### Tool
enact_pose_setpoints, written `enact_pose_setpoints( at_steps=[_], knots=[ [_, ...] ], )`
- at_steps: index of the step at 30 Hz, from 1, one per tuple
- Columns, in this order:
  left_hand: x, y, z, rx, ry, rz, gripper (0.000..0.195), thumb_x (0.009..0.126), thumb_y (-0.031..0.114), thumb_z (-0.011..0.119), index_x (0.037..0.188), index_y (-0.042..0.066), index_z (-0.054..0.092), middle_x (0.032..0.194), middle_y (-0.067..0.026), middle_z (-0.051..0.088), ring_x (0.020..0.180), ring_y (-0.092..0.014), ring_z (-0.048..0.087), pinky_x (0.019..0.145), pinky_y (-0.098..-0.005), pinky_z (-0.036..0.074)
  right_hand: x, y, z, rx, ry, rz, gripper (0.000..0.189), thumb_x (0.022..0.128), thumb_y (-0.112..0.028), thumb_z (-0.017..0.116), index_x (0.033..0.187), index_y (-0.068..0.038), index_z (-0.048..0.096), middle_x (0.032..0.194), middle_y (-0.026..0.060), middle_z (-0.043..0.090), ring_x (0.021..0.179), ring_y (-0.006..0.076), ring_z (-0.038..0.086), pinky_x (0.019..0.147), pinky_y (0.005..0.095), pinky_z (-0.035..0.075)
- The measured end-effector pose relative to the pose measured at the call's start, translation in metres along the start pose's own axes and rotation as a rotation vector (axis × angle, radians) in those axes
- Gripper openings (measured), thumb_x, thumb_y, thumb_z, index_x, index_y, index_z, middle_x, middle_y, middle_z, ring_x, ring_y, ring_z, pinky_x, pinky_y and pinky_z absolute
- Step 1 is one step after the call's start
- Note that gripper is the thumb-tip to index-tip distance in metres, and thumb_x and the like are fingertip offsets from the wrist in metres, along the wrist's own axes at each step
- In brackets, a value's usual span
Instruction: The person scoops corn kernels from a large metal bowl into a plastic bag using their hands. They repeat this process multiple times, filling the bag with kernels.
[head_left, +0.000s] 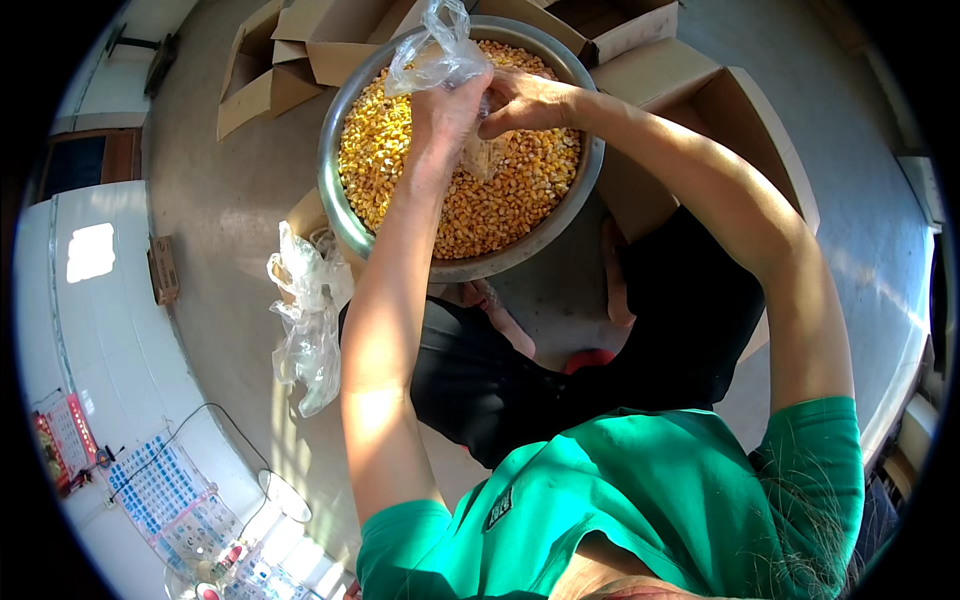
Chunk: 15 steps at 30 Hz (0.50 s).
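A wide metal basin (330, 161) full of yellow corn kernels (502, 217) stands in front of me. Over the kernels, my left hand (448, 105) grips a clear plastic bag (435, 60) by its gathered middle. The bag's crumpled upper part sticks up past my fingers, and its lower part hangs just above or against the kernels. My right hand (534, 103) meets the left from the other side, thumb and fingers around the same bag. Its fingertips are partly hidden by the bag and my left hand.
Open cardboard boxes (349, 60) lie beyond the basin, and another large carton (705, 112) stands at its right. Crumpled clear plastic bags (307, 322) hang left of my knee. A small closed carton (163, 270) sits by the left wall. My bare feet (510, 322) are below the basin.
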<state>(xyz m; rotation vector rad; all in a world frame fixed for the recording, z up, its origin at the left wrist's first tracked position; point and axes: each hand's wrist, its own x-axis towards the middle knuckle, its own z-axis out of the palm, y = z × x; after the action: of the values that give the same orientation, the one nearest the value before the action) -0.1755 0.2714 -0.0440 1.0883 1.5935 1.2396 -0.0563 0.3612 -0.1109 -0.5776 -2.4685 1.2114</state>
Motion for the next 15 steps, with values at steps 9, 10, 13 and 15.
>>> enact_pose_setpoints(
  at_steps=[9, 10, 13, 15],
  knots=[
    [-0.001, 0.011, -0.004, 0.076, -0.012, -0.109, 0.040, 0.075, 0.020, 0.075, 0.106, -0.001, 0.062, 0.097, -0.0121, 0.065, 0.085, -0.020, 0.063, 0.079, -0.0337, 0.049, -0.001, -0.016, -0.019, 0.262, -0.277, 0.075, 0.078, 0.073, -0.041, 0.073, 0.132, -0.004, 0.040, 0.127, 0.0144, 0.051, 0.119, 0.0254, 0.047, 0.102, 0.0392, 0.035],
    [-0.001, 0.014, -0.006, 0.124, -0.014, -0.114, 0.040, 0.074, 0.019, 0.076, 0.106, -0.001, 0.062, 0.097, -0.0124, 0.066, 0.084, -0.021, 0.063, 0.079, -0.0339, 0.049, -0.005, -0.021, -0.016, 0.275, -0.223, 0.034, 0.072, 0.071, -0.044, 0.072, 0.126, -0.006, 0.048, 0.120, 0.0125, 0.057, 0.113, 0.0251, 0.051, 0.096, 0.0396, 0.038],
    [0.004, 0.007, -0.008, 0.102, 0.029, -0.034, 0.039, 0.072, 0.018, 0.077, 0.103, -0.002, 0.063, 0.094, -0.0130, 0.066, 0.086, -0.021, 0.063, 0.081, -0.0341, 0.049, -0.013, -0.041, -0.012, -0.086, -0.145, 0.116, 0.060, 0.072, -0.050, 0.069, 0.117, -0.013, 0.058, 0.110, 0.0079, 0.063, 0.107, 0.0237, 0.055, 0.086, 0.0441, 0.039],
    [0.001, 0.013, -0.002, 0.015, -0.023, -0.106, 0.038, 0.072, 0.016, 0.077, 0.103, -0.002, 0.063, 0.094, -0.0127, 0.066, 0.087, -0.022, 0.063, 0.083, -0.0339, 0.049, -0.012, -0.038, -0.009, -0.291, -0.061, 0.199, 0.052, 0.075, -0.051, 0.065, 0.114, -0.018, 0.060, 0.108, 0.0053, 0.063, 0.106, 0.0224, 0.055, 0.081, 0.0466, 0.036]
  ],
)
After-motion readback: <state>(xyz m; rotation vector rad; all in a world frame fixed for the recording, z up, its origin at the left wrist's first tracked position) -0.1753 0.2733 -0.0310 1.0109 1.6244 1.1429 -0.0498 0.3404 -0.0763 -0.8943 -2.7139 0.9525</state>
